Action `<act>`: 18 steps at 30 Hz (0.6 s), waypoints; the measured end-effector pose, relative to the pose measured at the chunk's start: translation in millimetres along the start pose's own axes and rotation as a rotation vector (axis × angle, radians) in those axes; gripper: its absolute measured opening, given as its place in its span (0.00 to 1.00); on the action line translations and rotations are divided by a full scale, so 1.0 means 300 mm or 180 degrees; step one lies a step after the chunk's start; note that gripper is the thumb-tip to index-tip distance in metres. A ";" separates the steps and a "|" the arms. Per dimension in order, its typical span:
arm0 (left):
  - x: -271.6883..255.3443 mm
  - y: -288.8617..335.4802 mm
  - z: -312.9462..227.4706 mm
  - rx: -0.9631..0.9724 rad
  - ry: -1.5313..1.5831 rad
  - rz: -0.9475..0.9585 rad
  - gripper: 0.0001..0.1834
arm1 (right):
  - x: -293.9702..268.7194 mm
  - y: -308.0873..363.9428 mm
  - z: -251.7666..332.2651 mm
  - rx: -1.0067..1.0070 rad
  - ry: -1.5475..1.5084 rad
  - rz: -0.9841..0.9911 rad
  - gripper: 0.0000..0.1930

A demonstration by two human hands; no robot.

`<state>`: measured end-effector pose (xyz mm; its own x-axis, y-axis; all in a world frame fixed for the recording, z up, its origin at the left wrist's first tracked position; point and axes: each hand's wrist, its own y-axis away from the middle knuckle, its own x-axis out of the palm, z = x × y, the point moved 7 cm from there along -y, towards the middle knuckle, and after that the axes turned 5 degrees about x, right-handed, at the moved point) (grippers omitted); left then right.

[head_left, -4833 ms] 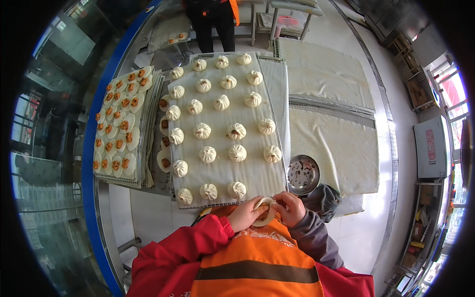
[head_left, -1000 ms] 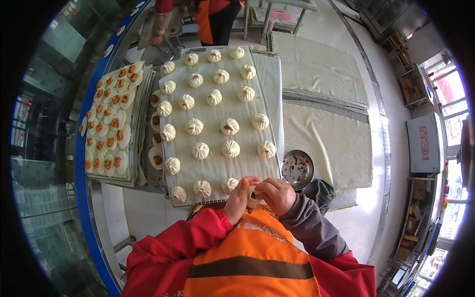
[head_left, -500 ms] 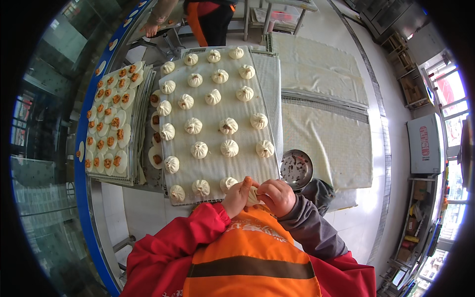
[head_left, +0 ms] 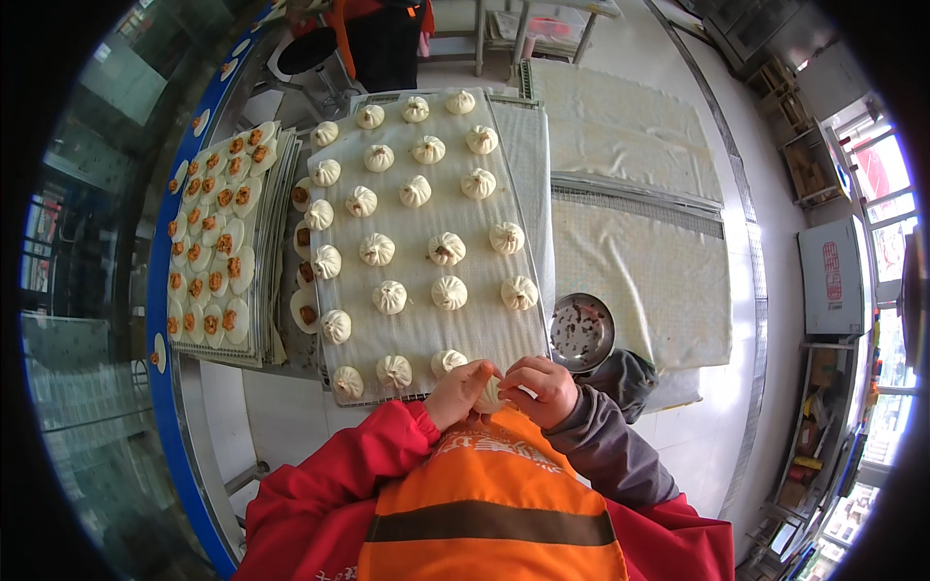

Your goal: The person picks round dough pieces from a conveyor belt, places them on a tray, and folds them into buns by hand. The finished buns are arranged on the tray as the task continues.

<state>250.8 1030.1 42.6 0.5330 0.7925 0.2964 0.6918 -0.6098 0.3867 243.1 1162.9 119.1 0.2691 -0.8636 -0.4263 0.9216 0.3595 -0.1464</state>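
Note:
Close in front of my orange apron, a pale pleated bun [head_left: 490, 395] is held between both hands. My left hand [head_left: 459, 395] cups it from the left, with the thumb by its top. The fingers of my right hand [head_left: 541, 389] are closed in a pinch at its upper right side. Just beyond the hands lies a cloth-lined tray [head_left: 417, 324] with rows of pleated buns, among them one bun [head_left: 448, 363] nearest my left hand. A dark filling shows at the top of another bun [head_left: 446, 249].
On the left, a stacked tray [head_left: 260, 290] carries flat dough wrappers with orange-brown filling. A metal bowl [head_left: 581, 332] with dark bits stands right of the bun tray. Cloth-covered racks [head_left: 644, 281] lie farther right. A co-worker [head_left: 383, 44] and a round stool [head_left: 307, 51] are at the far side.
The bun and my hands have shifted slightly, with my right fingers still at its top. The co-worker at the back has moved left and a dark stool top now shows.

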 end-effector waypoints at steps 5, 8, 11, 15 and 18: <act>-0.016 0.028 -0.115 0.1510 -0.1413 -0.0536 0.33 | 0.002 0.012 -0.014 0.0293 -0.0031 -0.0238 0.03; -0.017 0.011 -0.002 -0.0103 -0.0624 -0.0275 0.35 | 0.005 0.009 0.013 0.0031 0.0403 -0.0162 0.04; -0.024 0.000 -0.063 0.0594 -0.0914 -0.0407 0.38 | 0.003 0.007 0.025 -0.0050 0.0463 -0.0105 0.06; 0.029 0.024 0.056 -0.1480 0.0980 0.0219 0.40 | 0.006 0.009 0.032 -0.0085 0.0256 0.0110 0.08; 0.052 0.028 0.043 -0.1654 0.0926 0.0527 0.41 | 0.000 0.016 0.027 -0.0044 0.0011 0.0274 0.09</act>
<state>271.3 1037.2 39.4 0.4077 0.6999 0.5865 0.2442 -0.7025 0.6685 249.9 1161.8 125.7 0.3462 -0.8280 -0.4411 0.8911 0.4372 -0.1214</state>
